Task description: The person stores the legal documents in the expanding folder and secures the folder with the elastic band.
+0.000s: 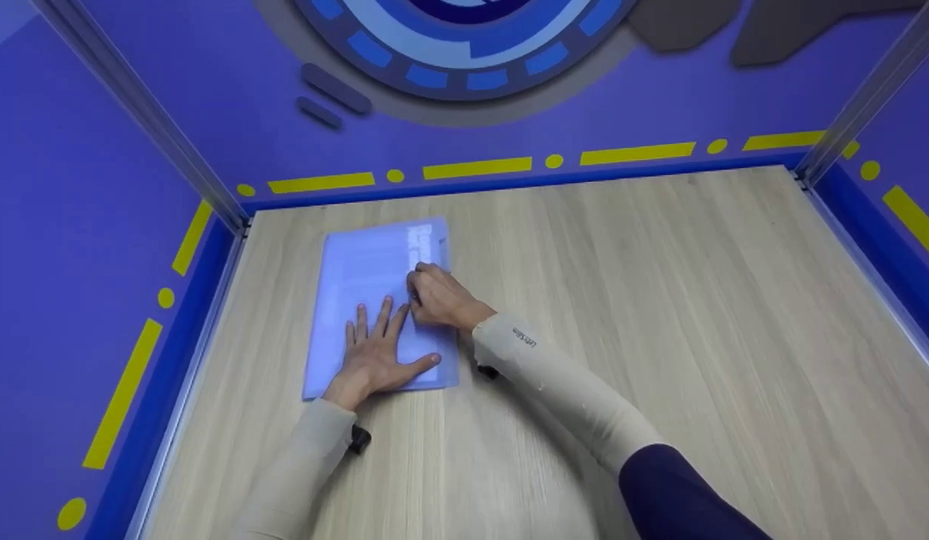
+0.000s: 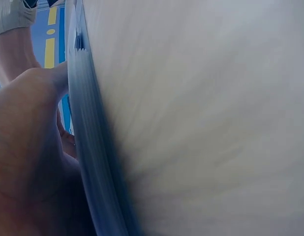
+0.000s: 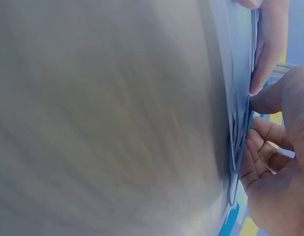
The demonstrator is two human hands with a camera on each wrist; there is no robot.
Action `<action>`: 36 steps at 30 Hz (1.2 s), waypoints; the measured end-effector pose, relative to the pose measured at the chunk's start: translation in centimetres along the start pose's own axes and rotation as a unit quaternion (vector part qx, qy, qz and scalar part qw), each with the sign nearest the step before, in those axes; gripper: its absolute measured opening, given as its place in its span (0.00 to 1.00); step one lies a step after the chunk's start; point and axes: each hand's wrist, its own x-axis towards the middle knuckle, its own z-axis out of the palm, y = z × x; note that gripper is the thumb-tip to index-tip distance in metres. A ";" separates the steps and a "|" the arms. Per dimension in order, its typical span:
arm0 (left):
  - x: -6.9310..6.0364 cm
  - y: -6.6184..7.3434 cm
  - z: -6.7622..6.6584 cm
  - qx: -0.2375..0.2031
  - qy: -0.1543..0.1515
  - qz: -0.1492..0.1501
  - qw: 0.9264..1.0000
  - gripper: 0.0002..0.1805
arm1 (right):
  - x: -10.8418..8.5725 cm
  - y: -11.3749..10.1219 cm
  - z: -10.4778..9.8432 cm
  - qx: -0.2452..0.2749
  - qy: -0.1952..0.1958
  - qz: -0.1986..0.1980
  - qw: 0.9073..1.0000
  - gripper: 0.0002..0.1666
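A translucent blue document folder (image 1: 359, 262) lies flat on the wooden table, with white lettering near its top right corner. My left hand (image 1: 378, 360) presses on its lower half, palm down with fingers spread. Over the folder's right part, my right hand (image 1: 438, 296) has its fingers curled. From the right wrist, this hand (image 3: 285, 147) shows thumb and fingertips pinching at a thin edge of the folder (image 3: 238, 98). Stacked thin layers show along the folder's side (image 2: 90, 123) in the left wrist view, beside the left hand (image 2: 24, 142).
The wooden table (image 1: 621, 300) extends to the right of the folder. Blue panels (image 1: 509, 142) with yellow dashes stand along the back and both sides. Metal posts (image 1: 157, 127) mark the corners.
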 end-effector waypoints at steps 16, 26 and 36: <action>0.7 -0.4 0.2 0.014 0.012 0.006 1.000 0.66 | -1.8 1.1 -1.2 0.073 0.012 -0.001 0.997 0.12; 0.3 0.8 -0.6 0.025 0.020 0.005 0.999 0.63 | -4.2 2.8 -3.2 0.069 0.012 0.026 0.997 0.19; -0.2 0.5 -1.9 0.004 -0.003 0.004 1.000 0.63 | -6.4 5.6 -6.9 0.055 0.036 0.011 0.998 0.27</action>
